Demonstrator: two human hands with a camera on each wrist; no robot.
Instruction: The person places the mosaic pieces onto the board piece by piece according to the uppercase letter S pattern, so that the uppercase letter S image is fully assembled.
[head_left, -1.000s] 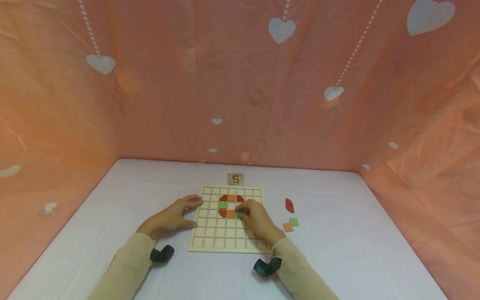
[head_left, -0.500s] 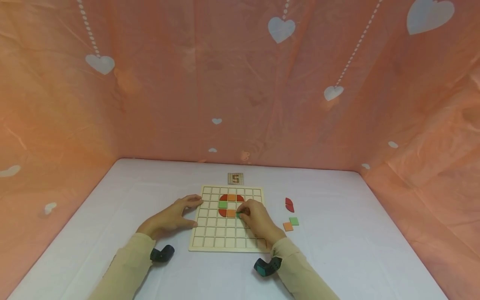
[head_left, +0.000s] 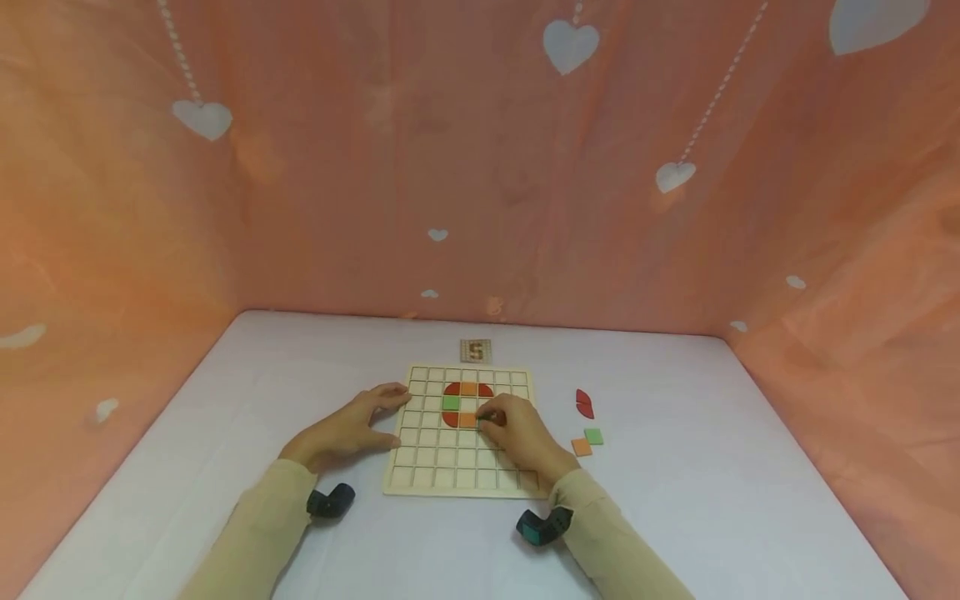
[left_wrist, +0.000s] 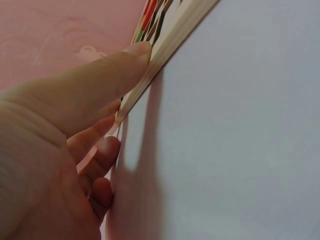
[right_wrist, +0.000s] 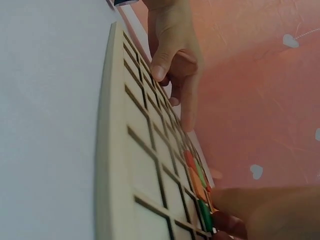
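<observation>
A wooden grid board [head_left: 424,477] lies flat between the two hands. My left hand [head_left: 348,427] rests against its left edge, thumb and fingers spread and touching the rim. Over the middle of the board, my right hand [head_left: 522,435] pinches a dark green piece [right_wrist: 204,215] by the square right of an orange tile [head_left: 468,421]; the fingers hide most of it. Set in the grid are another orange tile [head_left: 468,389], a light green tile [head_left: 451,403] and three rounded red pieces, including one at upper left [head_left: 452,389]. The ring's centre square shows bare wood.
Right of the board lie two red pieces [head_left: 584,404], a light green tile [head_left: 594,437] and an orange tile [head_left: 581,447]. A small patterned card [head_left: 476,351] sits behind the board. Pink cloth walls [head_left: 480,167] surround the white table [head_left: 675,467].
The head view has shifted slightly. Less of the dark green piece shows under my right fingers than before. My left hand stays at the board's edge.
</observation>
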